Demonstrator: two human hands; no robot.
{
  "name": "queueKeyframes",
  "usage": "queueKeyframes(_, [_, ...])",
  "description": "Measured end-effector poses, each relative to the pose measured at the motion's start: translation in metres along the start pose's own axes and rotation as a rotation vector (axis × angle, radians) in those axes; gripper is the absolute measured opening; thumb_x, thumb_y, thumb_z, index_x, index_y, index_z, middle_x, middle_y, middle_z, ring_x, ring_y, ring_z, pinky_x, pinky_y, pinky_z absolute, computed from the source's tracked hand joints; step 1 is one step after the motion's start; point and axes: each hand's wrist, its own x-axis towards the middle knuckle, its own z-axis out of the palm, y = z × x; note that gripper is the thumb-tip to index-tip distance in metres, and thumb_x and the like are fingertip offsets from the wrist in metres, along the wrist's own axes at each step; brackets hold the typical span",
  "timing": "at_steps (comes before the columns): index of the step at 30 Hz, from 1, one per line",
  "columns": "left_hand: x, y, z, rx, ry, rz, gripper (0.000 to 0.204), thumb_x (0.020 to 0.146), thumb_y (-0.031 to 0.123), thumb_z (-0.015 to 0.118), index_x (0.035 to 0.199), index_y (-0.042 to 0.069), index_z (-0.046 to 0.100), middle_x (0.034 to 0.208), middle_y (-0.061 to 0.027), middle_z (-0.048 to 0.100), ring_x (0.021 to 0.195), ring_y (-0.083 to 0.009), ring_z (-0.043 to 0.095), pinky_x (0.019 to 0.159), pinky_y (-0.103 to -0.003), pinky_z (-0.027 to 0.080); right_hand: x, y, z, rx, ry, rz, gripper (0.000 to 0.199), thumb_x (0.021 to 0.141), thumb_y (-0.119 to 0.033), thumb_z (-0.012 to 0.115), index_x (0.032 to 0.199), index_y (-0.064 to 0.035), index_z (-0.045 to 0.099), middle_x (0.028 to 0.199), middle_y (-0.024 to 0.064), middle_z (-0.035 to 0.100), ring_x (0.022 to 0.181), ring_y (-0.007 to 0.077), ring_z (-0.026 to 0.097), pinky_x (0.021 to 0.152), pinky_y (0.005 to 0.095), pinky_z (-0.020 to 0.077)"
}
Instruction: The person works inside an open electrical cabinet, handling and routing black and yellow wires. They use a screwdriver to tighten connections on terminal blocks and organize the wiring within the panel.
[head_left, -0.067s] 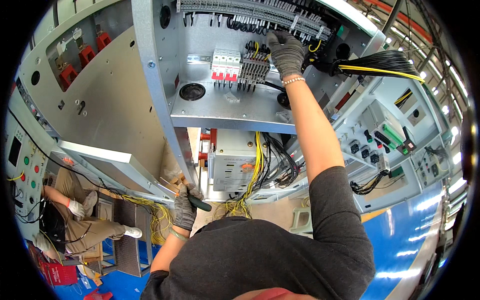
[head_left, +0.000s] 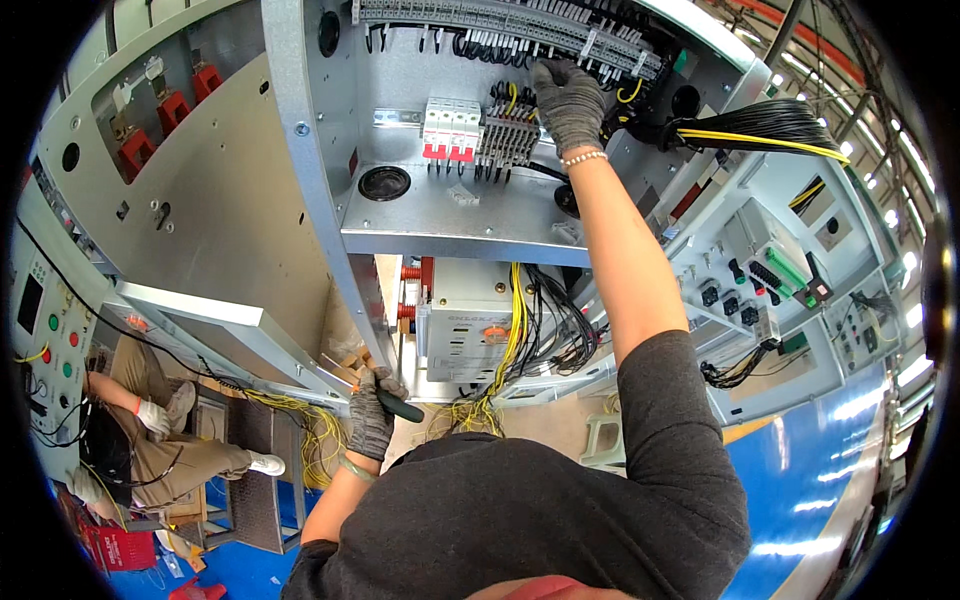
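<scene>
My right hand (head_left: 572, 105), in a grey knit glove, reaches into the cabinet's upper compartment. Its curled fingers are at the black looped wires (head_left: 500, 48) under the long terminal strip (head_left: 500, 17); what they pinch is hidden. Just left of that hand sit a smaller terminal block (head_left: 508, 140) and white circuit breakers with red levers (head_left: 452, 130). Low down, near my body, my gloved left hand (head_left: 371, 420) is closed around a screwdriver (head_left: 402, 408). Its dark handle sticks out to the right and its thin shaft points up and left.
A thick black cable bundle (head_left: 760, 130) with a yellow wire hangs at right beside an open door with devices (head_left: 765, 255). Yellow and black wires (head_left: 520, 330) drop below the shelf (head_left: 450, 205). A co-worker (head_left: 170, 440) sits at lower left. A pale stool (head_left: 602, 440) stands below.
My right hand and forearm have shifted very slightly to the left. My left hand keeps its hold on the screwdriver.
</scene>
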Motion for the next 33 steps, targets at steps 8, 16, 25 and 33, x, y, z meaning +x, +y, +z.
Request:
queueKeyframes(8, [-0.019,0.008,0.021,0.006,0.09,-0.008,0.039,0.099,0.043,0.055,0.098,0.005,0.061,0.069,-0.0018,0.06,0.065,-0.019,0.058,0.071,-0.036,0.053,0.007,-0.019,0.016,-0.004,0.016,0.127,0.038,0.089,-0.037,0.061,0.105,-0.0046,0.073,0.101,0.0231,0.07,0.097,0.0388,0.067,0.089,0.0441,0.0513])
queueKeyframes(16, [-0.019,0.009,0.015,0.043,0.052,0.035,0.037,0.1,0.042,0.055,0.097,0.006,0.062,0.069,-0.0013,0.059,0.065,-0.0173,0.057,0.07,-0.034,0.052,0.013,-0.008,0.027,-0.028,0.064,0.038,0.037,0.091,-0.04,0.055,0.1,-0.0088,0.074,0.095,0.02,0.07,0.09,0.0412,0.066,0.083,0.0496,0.0525])
queueKeyframes(25, [-0.014,0.0,0.003,0.017,0.13,-0.006,0.036,0.099,0.042,0.055,0.097,0.006,0.062,0.068,-0.0021,0.061,0.062,-0.0189,0.06,0.07,-0.038,0.056,0.017,-0.006,0.022,-0.074,0.004,0.074,0.044,0.091,-0.045,0.059,0.106,-0.005,0.072,0.099,0.0234,0.07,0.093,0.0385,0.068,0.086,0.0436,0.0517])
queueKeyframes(33, [-0.019,-0.003,-0.01,0.148,0.168,0.133,0.037,0.101,0.041,0.053,0.094,0.005,0.058,0.057,0.0003,0.045,0.052,-0.0157,0.044,0.058,-0.034,0.046,-0.073,-0.023,-0.011,0.186,-0.086,-0.081,0.039,0.092,-0.033,0.061,0.116,-0.003,0.067,0.089,0.0162,0.072,0.079,0.0196,0.069,0.078,0.0327,0.0534])
